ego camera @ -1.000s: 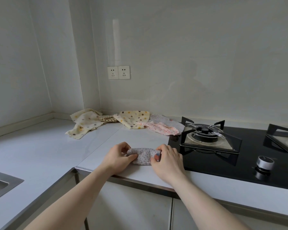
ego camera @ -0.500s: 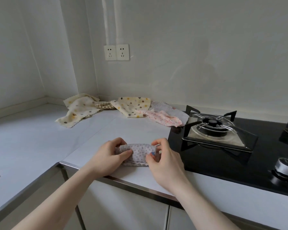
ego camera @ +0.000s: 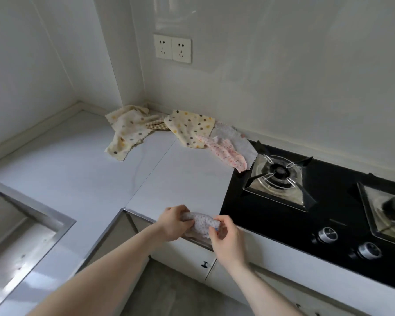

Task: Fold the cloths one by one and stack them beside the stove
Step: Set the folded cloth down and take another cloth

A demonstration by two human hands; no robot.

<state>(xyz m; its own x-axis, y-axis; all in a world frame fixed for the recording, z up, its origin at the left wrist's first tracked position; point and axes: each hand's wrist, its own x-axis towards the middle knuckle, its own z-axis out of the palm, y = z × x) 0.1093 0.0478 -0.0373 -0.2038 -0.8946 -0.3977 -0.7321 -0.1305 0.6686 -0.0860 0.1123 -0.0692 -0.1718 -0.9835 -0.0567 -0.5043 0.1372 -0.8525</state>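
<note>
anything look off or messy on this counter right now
Only the unfolded cloths look untidy: they lie crumpled in a loose row along the back wall, and the pink cloth and the white cloth under it reach the stove edge near a burner. Nothing looks spilled or damaged.

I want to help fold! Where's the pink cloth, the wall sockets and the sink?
pink cloth (ego camera: pixel 228 153), head view, middle of its crumpled fabric.
wall sockets (ego camera: pixel 172 49), head view, between both plates.
sink (ego camera: pixel 62 221), head view, steel rim.

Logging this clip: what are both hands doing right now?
Left hand: grips the dotted cloth.
Right hand: pinches the same cloth's other end.
</note>
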